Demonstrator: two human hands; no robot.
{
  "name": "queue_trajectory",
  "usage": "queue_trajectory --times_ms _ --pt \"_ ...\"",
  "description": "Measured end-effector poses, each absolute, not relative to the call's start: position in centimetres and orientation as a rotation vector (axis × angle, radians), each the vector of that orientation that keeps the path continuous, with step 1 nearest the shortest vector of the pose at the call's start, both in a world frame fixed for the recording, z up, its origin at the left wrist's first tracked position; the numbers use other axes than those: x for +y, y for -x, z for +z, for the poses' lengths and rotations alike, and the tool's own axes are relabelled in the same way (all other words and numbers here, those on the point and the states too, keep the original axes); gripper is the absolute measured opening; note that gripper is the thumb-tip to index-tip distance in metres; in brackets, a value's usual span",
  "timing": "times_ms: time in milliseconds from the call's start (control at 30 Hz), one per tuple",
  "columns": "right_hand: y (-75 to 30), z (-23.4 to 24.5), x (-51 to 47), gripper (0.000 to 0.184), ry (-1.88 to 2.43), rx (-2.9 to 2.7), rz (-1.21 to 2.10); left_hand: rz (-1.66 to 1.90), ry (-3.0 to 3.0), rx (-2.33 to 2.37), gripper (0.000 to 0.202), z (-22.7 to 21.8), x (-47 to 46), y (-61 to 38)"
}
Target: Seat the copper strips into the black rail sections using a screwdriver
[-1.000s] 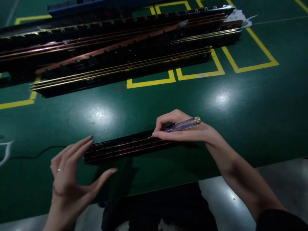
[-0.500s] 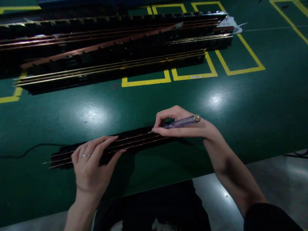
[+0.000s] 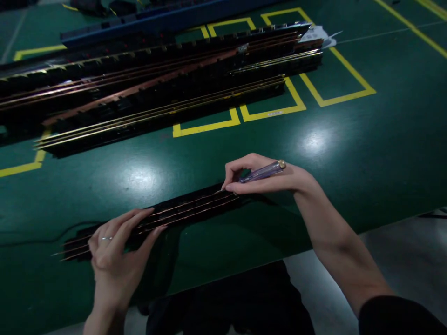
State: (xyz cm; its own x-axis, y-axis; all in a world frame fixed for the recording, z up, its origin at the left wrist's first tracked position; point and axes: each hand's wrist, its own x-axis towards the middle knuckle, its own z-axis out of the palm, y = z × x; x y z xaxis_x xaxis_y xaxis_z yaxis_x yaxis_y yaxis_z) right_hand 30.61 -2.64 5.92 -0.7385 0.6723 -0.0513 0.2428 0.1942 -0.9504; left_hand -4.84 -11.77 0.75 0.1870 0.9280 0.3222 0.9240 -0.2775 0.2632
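A long black strip with thin copper rails (image 3: 188, 209) lies on the green table in front of me. My left hand (image 3: 117, 242), a ring on one finger, rests on the strip's left part with fingers stretched along it and the thumb below its edge. My right hand (image 3: 265, 179) pinches a clear purple screwdriver with a brass cap (image 3: 263, 171); its tip touches the strip's right end.
A pile of longer black strips with copper and brass rails (image 3: 157, 88) lies across the far side of the green table (image 3: 349, 153), over yellow marked boxes (image 3: 335, 79). A white paper (image 3: 314, 33) sits at the pile's right end. The table's near edge meets grey floor (image 3: 401, 251).
My left hand came down from the air onto the strip, then slid left along it. The right hand kept the screwdriver tip at the strip's right end.
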Motion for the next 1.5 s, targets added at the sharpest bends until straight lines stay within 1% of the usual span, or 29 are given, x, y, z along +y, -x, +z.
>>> queue_trajectory --times_ms 100,200,267,333,500,567,633,700,800,867,967,1100,1167,1333,1500 --pt "-31.7 5.9 -2.3 0.022 0.994 -2.132 1.502 0.652 -2.446 1.840 0.037 0.9 -11.7 5.1" --pt "-32.1 5.8 -2.1 0.025 1.158 -2.007 1.340 0.613 -2.448 1.816 0.037 1.0 -11.6 5.0" --pt "-31.3 5.9 -2.3 0.029 1.134 -1.858 1.231 0.592 -2.427 1.844 0.037 1.0 -11.7 4.3" --pt "-29.8 6.0 -2.9 0.032 1.051 -1.830 1.143 0.622 -2.431 1.857 0.038 1.2 -11.8 2.8" --pt "-26.8 5.8 -4.3 0.028 0.871 -2.112 1.019 0.819 -2.415 1.585 0.062 2.4 -12.0 -0.8" --pt "-26.6 5.4 -4.3 0.029 0.904 -2.149 1.032 0.831 -2.420 1.649 0.066 2.8 -12.0 -0.2" --pt "-26.8 5.0 -4.1 0.033 0.964 -2.168 1.062 0.813 -2.391 1.817 0.070 2.8 -12.0 1.7" --pt "-27.1 4.8 -3.9 0.038 0.995 -2.162 1.123 0.737 -2.323 1.838 0.066 2.3 -11.9 4.1" --pt "-27.2 5.0 -3.9 0.043 0.959 -2.096 1.190 0.682 -2.182 1.651 0.048 1.2 -11.7 6.4" --pt "-27.1 5.4 -4.1 0.043 0.922 -2.024 1.181 0.722 -2.100 1.574 0.042 0.7 -11.6 6.1" --pt "-26.4 6.2 -4.7 0.041 0.942 -1.910 1.239 0.729 -2.058 1.519 0.039 0.4 -11.3 3.5" --pt "-25.1 6.5 -5.7 0.025 1.000 -1.788 1.465 0.729 -2.057 1.503 0.038 0.3 -10.7 -0.2" --pt "-24.6 6.1 -5.9 0.026 1.022 -1.791 1.532 0.738 -2.068 1.513 0.038 0.2 -10.5 -1.3" --pt "-24.4 5.5 -5.9 0.025 1.042 -1.913 1.486 0.729 -2.088 1.483 0.037 0.4 -10.5 -1.8" --pt "-25.3 5.6 -5.4 0.027 1.031 -1.971 1.437 0.678 -2.137 1.481 0.037 0.9 -10.2 0.1"
